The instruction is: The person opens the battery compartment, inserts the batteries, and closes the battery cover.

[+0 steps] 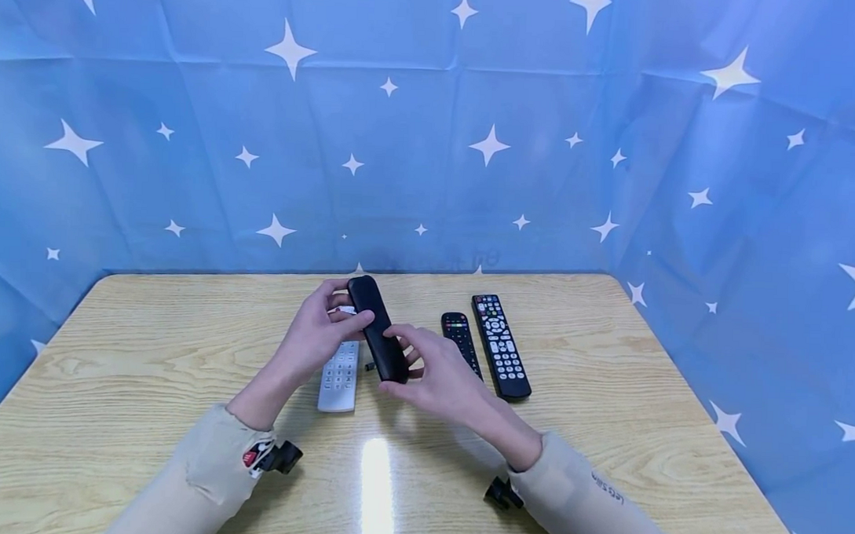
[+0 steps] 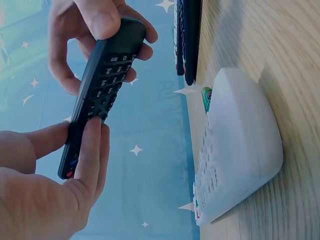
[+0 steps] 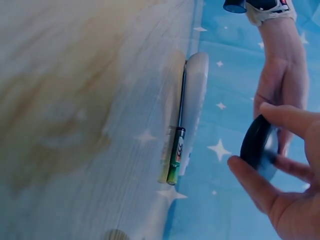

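A black remote control (image 1: 377, 328) is held up above the table, its smooth back toward the head camera. My left hand (image 1: 324, 324) grips its far end between thumb and fingers. The near end is between the thumb and fingers of my right hand (image 1: 434, 369). In the left wrist view, the button side of the black remote (image 2: 102, 92) shows rows of small keys. Below it on the table lies a white remote control (image 1: 338, 378), partly covered by my left hand in the head view. A green-and-black battery (image 3: 176, 155) rests beside the white remote.
To the right lie a smaller black remote (image 1: 460, 339), partly behind my right hand, and a longer black remote (image 1: 501, 348) with white keys. The wooden table (image 1: 163, 352) ends at a blue curtain (image 1: 404, 140) with white stars.
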Action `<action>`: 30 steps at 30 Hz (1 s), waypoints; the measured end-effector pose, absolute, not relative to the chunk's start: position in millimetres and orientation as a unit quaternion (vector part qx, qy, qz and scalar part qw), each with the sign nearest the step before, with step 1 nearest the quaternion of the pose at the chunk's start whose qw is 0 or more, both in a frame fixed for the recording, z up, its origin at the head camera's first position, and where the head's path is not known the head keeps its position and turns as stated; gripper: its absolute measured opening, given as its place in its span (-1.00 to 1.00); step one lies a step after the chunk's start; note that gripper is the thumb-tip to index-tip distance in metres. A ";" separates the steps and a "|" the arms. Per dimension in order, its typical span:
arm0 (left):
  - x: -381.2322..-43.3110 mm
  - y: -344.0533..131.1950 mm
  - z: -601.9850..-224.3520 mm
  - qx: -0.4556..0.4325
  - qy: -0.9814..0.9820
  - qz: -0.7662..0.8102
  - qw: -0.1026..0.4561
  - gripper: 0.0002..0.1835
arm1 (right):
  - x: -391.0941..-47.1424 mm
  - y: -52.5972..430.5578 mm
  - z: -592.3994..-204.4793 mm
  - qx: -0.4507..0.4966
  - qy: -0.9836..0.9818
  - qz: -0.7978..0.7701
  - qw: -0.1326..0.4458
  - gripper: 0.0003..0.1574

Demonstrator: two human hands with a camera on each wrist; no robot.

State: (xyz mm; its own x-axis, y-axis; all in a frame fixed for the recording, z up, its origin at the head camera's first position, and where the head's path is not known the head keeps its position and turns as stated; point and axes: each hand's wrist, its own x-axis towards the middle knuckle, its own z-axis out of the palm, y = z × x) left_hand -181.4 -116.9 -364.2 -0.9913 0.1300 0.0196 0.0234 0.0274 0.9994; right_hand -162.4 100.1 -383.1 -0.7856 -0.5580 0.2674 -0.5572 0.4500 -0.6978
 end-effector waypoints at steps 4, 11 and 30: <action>-181.2 -115.8 -363.9 0.053 0.714 0.697 0.036 -0.34 | -161.6 99.7 -382.4 -0.322 0.863 -0.389 -0.011 -0.19; -179.4 -113.6 -363.3 0.045 0.717 0.695 0.027 -0.32 | -160.7 99.5 -380.1 -0.321 0.884 -0.339 -0.040 -0.18; -175.9 -104.9 -361.1 0.066 0.719 0.692 0.000 -0.33 | -161.6 99.3 -378.1 -0.313 0.899 -0.301 -0.059 -0.21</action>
